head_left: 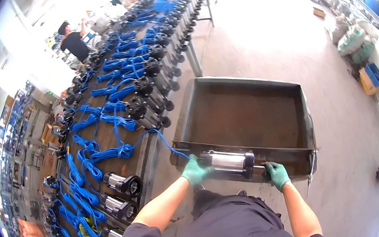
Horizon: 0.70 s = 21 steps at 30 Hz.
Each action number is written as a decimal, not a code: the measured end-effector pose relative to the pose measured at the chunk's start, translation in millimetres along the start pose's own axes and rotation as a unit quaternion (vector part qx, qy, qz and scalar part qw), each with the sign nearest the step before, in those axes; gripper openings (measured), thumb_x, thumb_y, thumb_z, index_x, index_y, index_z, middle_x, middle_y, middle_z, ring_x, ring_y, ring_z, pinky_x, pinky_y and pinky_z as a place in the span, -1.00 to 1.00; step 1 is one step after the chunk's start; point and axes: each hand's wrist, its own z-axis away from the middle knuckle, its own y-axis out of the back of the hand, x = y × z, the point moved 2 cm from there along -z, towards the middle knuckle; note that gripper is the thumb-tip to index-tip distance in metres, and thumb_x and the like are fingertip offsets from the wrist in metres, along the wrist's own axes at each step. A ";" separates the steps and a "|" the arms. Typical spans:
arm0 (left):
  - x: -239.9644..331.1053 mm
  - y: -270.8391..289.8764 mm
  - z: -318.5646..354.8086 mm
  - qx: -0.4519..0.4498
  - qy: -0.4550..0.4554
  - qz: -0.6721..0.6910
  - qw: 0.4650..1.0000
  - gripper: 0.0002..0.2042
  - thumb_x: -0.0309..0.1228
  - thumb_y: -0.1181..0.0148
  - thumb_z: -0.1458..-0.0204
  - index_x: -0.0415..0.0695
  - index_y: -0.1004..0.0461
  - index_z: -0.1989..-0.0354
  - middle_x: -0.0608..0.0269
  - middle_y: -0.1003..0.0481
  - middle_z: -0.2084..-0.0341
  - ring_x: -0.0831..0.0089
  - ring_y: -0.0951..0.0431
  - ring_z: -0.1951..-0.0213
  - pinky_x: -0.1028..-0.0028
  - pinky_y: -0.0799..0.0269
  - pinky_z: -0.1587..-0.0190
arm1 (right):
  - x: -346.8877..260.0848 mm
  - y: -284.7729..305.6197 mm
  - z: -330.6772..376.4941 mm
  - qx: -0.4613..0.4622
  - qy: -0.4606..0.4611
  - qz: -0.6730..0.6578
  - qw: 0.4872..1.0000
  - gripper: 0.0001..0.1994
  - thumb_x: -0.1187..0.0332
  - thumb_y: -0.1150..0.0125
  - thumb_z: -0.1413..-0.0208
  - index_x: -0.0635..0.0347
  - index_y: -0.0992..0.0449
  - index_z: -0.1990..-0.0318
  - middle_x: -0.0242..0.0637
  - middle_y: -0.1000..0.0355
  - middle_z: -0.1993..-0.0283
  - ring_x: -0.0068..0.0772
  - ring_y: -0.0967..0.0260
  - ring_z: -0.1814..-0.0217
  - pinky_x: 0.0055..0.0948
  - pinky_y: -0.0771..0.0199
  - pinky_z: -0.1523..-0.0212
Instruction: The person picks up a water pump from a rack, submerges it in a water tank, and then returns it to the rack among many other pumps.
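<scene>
A submersible pump [229, 160] with a shiny steel body and black ends lies level across the near side of a dark rectangular tank [302, 101]. My left hand [195, 170], in a green glove, is closed on the pump's left end, where a blue cable [167, 142] runs off to the bench. My gloved right hand [276, 174] grips a short dark fitting [258, 170] at the pump's right end. The fingers of both hands are partly hidden or blurred. Brownish liquid [247, 110] seems to fill the tank.
A long bench [103, 131] on my left carries rows of pumps [142, 111] and coiled blue cables [111, 153]. A blue crate [167, 1] sits farther along it. Sacks [354, 40] and a box [371, 79] line the right side. Another person [74, 42] stands beyond the bench.
</scene>
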 end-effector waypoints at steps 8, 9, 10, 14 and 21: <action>10.1 3.5 8.5 0.074 -0.068 0.063 0.993 -0.37 -0.46 -0.61 0.00 -0.20 -0.21 -0.08 0.17 -0.53 0.11 0.42 -0.53 0.12 0.42 -0.53 0.02 | -20.1 -11.5 -10.5 0.047 -0.140 -0.064 0.987 -0.51 -0.06 -0.21 -0.38 0.31 -0.63 0.17 -0.28 -0.51 0.45 -0.45 -0.49 0.48 -0.32 -0.46 0.50; 14.7 3.4 10.4 0.074 -0.059 0.069 0.993 -0.38 -0.46 -0.61 0.01 -0.19 -0.21 -0.05 0.18 -0.53 0.13 0.42 -0.53 0.13 0.42 -0.53 0.02 | -28.0 -9.1 -5.5 0.052 -0.157 -0.073 0.983 -0.51 -0.06 -0.23 -0.37 0.31 -0.64 0.13 -0.17 -0.57 0.42 -0.23 -0.59 0.41 -0.22 -0.58 0.35; 8.4 0.8 8.3 0.065 -0.055 0.079 0.993 -0.39 -0.48 -0.60 0.00 -0.19 -0.22 -0.06 0.20 -0.53 0.14 0.44 -0.53 0.13 0.43 -0.53 0.02 | -5.1 -1.6 -8.6 0.097 -0.085 -0.004 0.992 -0.54 -0.03 -0.24 -0.37 0.30 -0.64 0.10 -0.10 -0.60 0.36 -0.08 -0.61 0.31 -0.16 -0.61 0.22; 9.2 0.9 12.2 0.078 -0.026 0.082 0.993 -0.39 -0.52 -0.60 0.00 -0.18 -0.22 -0.06 0.23 -0.52 0.15 0.46 -0.51 0.14 0.45 -0.52 0.04 | 1.6 54.3 30.3 0.397 0.115 0.220 0.884 -0.67 0.18 -0.31 -0.27 0.22 -0.62 -0.03 0.07 -0.58 0.01 0.17 -0.53 -0.08 0.01 -0.52 -0.15; 10.9 6.4 10.7 0.076 -0.046 0.034 0.996 -0.38 -0.48 -0.61 0.01 -0.23 -0.23 -0.08 0.19 -0.51 0.15 0.43 -0.50 0.16 0.44 -0.52 0.04 | 113.0 146.4 56.0 0.422 -0.190 0.091 0.882 -0.35 0.03 -0.48 -0.08 0.34 -0.36 -0.13 0.17 -0.58 0.08 0.13 -0.57 0.03 -0.06 -0.54 -0.05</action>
